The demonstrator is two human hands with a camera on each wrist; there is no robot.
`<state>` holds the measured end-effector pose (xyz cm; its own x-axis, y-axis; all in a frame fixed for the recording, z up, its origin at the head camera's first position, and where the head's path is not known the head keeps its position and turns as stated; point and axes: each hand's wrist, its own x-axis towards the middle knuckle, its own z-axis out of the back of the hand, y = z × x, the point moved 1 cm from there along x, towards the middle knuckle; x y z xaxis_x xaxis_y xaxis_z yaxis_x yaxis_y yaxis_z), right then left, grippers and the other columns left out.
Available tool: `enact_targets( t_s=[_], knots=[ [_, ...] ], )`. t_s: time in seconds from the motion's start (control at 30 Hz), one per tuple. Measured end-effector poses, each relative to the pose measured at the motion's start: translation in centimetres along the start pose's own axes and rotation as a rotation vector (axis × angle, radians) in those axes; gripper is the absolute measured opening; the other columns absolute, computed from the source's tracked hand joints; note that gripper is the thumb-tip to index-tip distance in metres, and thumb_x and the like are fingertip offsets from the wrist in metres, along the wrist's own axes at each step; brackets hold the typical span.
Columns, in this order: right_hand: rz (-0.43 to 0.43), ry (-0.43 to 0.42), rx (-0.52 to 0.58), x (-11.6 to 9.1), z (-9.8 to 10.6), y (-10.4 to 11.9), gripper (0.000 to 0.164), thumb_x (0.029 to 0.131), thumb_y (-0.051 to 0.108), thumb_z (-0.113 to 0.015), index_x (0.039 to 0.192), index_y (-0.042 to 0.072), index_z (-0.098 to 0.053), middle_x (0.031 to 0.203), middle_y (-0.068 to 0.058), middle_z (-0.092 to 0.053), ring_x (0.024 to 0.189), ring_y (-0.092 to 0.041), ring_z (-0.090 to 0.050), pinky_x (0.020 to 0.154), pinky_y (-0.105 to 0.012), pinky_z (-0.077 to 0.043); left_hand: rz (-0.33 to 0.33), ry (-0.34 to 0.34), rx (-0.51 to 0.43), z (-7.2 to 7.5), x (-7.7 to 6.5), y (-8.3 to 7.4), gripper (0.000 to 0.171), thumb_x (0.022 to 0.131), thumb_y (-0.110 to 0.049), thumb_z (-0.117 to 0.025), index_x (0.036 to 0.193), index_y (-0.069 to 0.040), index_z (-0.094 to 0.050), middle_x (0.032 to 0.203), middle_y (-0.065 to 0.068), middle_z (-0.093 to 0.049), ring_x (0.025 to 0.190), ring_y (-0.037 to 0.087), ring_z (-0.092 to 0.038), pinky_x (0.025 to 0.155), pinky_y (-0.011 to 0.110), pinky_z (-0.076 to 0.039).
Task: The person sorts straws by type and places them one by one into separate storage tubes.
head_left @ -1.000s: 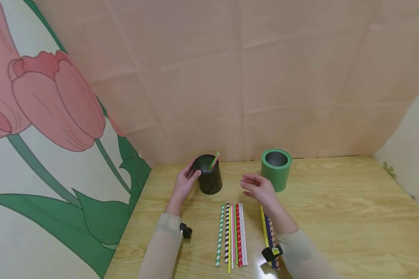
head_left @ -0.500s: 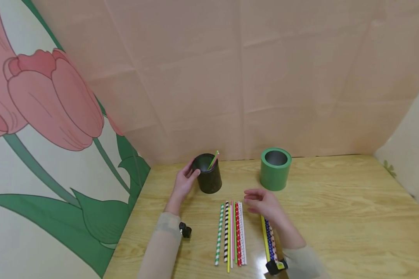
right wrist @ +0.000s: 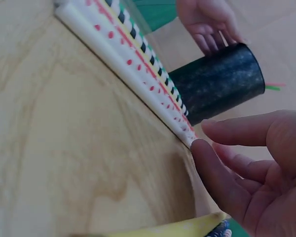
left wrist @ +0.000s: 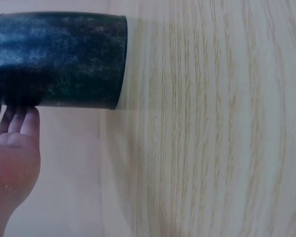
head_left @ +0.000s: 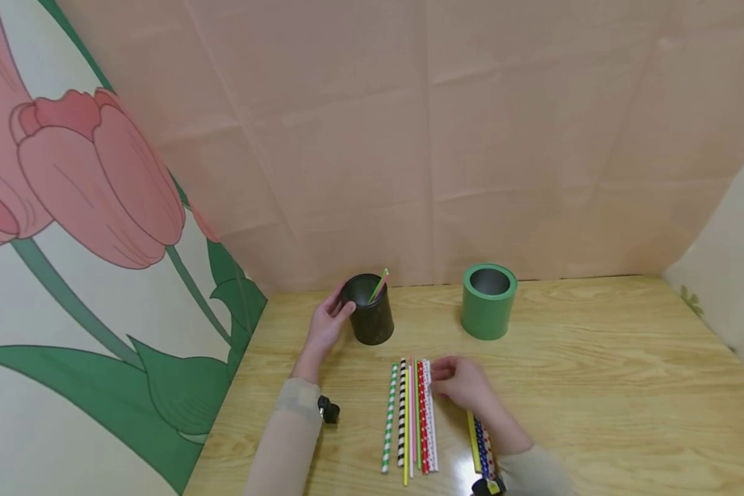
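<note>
My left hand (head_left: 326,329) holds the black cup (head_left: 372,324) by its left side, thumb at the rim and fingers along the outer wall. A green and a pink paper straw (head_left: 380,284) lean inside that cup. Several patterned paper straws lie side by side in front of it, among them a green-striped straw (head_left: 389,417) and a white straw with red dots (right wrist: 119,64). My right hand (head_left: 461,382) is low at the far end of this row. In the right wrist view its thumb is right at the white straw's end, the index finger apart from the thumb.
A green cup (head_left: 488,313) stands at the back right, near the peach backdrop (head_left: 533,172). Partly under my right forearm lies a second group of straws, with a yellow straw (head_left: 473,441) and blue dotted ones. A tulip mural (head_left: 99,186) covers the left wall.
My right hand has come down and toward me from beside the green cup to the far end of the straw row. The left hand and black cup have stayed put.
</note>
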<state>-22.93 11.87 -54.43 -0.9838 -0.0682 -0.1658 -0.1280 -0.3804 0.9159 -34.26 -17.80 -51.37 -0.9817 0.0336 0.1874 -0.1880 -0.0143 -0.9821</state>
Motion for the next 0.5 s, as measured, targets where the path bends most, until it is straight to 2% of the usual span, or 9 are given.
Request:
enact_targets(
  t_s=[0.1, 0.5],
  knots=[
    [0.008, -0.001, -0.062, 0.15, -0.24, -0.3, 0.04, 0.08, 0.002, -0.088, 0.116, -0.004, -0.073, 0.098, -0.008, -0.074, 0.087, -0.02, -0.07, 0.074, -0.034, -0.064, -0.006, 0.0, 0.001, 0.07, 0.09, 0.15, 0.063, 0.105, -0.008, -0.069, 0.162, -0.001, -0.043, 0.167, 0.02, -0.039, 0.152, 0.037, -0.04, 0.119, 0.04, -0.041],
    [0.074, -0.037, -0.157, 0.23, -0.61, -0.91, 0.039, 0.074, 0.002, -0.091, 0.108, -0.004, -0.074, 0.089, -0.006, -0.072, 0.081, -0.019, -0.068, 0.07, -0.033, -0.062, -0.018, -0.003, -0.003, 0.03, 0.2, 0.49, 0.063, 0.105, -0.007, -0.07, 0.162, 0.0, -0.043, 0.166, 0.022, -0.04, 0.151, 0.039, -0.04, 0.119, 0.041, -0.041]
  ],
)
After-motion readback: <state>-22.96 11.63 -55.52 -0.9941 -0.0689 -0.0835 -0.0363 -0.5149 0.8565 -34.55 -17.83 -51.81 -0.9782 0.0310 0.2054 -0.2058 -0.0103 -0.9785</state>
